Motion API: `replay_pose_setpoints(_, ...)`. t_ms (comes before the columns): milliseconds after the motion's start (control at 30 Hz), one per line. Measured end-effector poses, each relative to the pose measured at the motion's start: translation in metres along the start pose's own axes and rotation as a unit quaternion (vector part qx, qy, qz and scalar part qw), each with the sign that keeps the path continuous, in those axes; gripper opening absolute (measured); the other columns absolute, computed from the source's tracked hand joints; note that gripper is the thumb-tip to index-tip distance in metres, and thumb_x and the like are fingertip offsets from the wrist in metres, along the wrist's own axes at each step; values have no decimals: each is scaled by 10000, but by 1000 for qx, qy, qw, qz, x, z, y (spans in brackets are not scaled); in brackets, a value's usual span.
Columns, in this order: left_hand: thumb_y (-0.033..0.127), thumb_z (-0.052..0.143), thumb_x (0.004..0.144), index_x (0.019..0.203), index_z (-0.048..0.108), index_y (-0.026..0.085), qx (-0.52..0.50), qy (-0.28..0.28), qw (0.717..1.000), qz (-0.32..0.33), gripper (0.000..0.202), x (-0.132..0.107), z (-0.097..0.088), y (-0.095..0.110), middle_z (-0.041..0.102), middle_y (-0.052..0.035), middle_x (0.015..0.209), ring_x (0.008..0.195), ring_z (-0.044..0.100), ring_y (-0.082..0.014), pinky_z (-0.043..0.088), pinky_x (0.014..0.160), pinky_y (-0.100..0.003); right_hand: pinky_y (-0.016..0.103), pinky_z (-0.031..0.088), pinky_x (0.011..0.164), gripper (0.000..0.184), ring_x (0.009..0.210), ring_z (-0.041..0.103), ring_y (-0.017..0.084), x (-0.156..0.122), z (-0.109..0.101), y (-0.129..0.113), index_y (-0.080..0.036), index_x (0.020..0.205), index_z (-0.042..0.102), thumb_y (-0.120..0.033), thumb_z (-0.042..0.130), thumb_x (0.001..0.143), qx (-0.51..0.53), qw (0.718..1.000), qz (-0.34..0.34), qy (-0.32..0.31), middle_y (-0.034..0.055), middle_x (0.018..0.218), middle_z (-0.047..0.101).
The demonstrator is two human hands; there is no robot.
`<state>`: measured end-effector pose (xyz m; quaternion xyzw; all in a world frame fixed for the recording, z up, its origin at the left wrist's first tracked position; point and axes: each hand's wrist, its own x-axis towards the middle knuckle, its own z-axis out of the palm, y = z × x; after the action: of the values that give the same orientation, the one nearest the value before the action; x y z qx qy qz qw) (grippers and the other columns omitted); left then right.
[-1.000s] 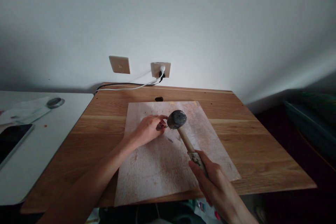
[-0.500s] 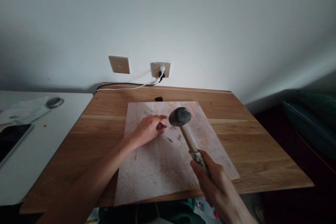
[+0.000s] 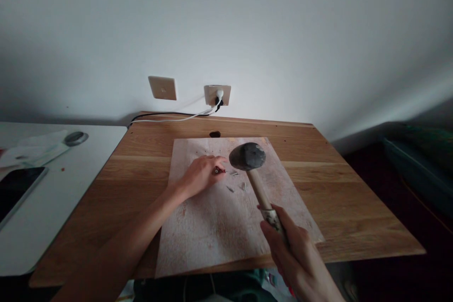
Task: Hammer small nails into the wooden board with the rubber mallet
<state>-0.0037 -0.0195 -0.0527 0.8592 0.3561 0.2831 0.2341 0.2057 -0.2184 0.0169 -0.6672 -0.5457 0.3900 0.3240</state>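
My left hand rests on a pale board and pinches a small nail between thumb and fingers. My right hand is wrapped round the wooden handle of a mallet, whose dark rubber head hangs just right of the nail and above the board. A few loose nails lie on the board beside the held one. A row of small dots near the board's far edge looks like driven nails.
The board lies on a wooden table against a white wall with a switch plate and a socket holding plugged cables. A white table at the left carries a tablet, paper and a round grey object.
The mallet head has risen and shifted right, away from the nail. My left hand has stayed in place on the nail.
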Motion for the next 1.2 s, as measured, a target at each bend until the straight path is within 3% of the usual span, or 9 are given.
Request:
replay_pose_setpoints(100, 117, 748, 870, 1021, 757, 230, 6, 3, 1000, -6, 189, 0, 0, 1, 819, -25, 950, 955, 765, -238, 573, 915, -353, 274, 490, 535, 522, 545, 571, 175, 0, 0, 4, -213, 1251, 637, -672, 481, 1057, -10, 1000, -7, -6, -41, 625, 560)
replay_pose_setpoints(267, 78, 762, 831, 1111, 769, 232, 4, 8, 1000, -19, 320, 1, 0, 1, 821, -26, 961, 945, 771, -236, 587, 887, -343, 318, 581, 702, 546, 747, 720, 252, 7, 5, 15, -225, 1208, 686, -692, 447, 1058, -57, 998, -32, -14, 68, 813, 748)
replay_pose_setpoints(333, 87, 761, 848, 1114, 771, 227, 1, 4, 1000, -19, 300, 1, 0, 1, 826, -27, 966, 963, 776, -239, 588, 911, -354, 290, 546, 628, 530, 657, 661, 218, 6, 4, 15, -202, 1216, 677, -670, 490, 1054, -55, 998, -13, 8, 28, 728, 688)
replay_pose_setpoints(433, 115, 755, 877, 1143, 764, 221, -7, 4, 1000, -8, 286, 0, 0, 0, 835, -31, 978, 996, 780, -243, 581, 960, -380, 243, 378, 446, 544, 489, 454, 146, 1, 0, 11, -183, 1283, 628, -660, 505, 1053, -27, 1000, 13, 8, -64, 599, 489)
replay_pose_setpoints(567, 100, 748, 865, 1203, 742, 223, -19, 14, 1000, 2, 360, 0, 1, -1, 839, -19, 971, 993, 783, -236, 583, 967, -385, 223, 287, 396, 583, 471, 361, 124, -2, -3, 5, -175, 1312, 593, -683, 468, 1055, 24, 998, 52, -19, -91, 591, 404)
replay_pose_setpoints(767, 73, 743, 836, 1067, 762, 227, -3, 19, 1000, 8, 278, 1, 5, -3, 841, -23, 1043, 976, 786, -224, 589, 957, -367, 228, 374, 405, 570, 450, 455, 139, 0, 2, 6, -172, 1295, 651, -663, 516, 1039, 5, 998, 57, 7, -83, 569, 447)
replay_pose_setpoints(900, 77, 742, 840, 999, 767, 220, 8, 12, 1000, 5, 215, 1, 4, -2, 838, -28, 1084, 959, 785, -217, 583, 947, -352, 228, 334, 395, 535, 442, 434, 129, 3, 2, 3, -170, 1244, 651, -646, 496, 1054, -6, 999, 51, -16, -81, 577, 481)
replay_pose_setpoints(1033, 78, 746, 849, 1077, 764, 221, 6, 3, 1000, -12, 270, 2, 1, 1, 839, -18, 1009, 973, 782, -225, 576, 939, -345, 252, 482, 568, 488, 589, 603, 168, 6, 1, 5, -178, 1167, 679, -615, 486, 1067, -26, 1000, -11, 5, -15, 687, 642)
replay_pose_setpoints(1200, 60, 746, 828, 1071, 761, 222, 18, 2, 1000, -22, 292, 1, 0, 2, 824, -15, 946, 953, 773, -230, 574, 889, -329, 313, 574, 696, 560, 734, 737, 246, 10, 4, 25, -176, 1327, 657, -633, 452, 1077, -67, 996, -50, -19, 63, 813, 765)
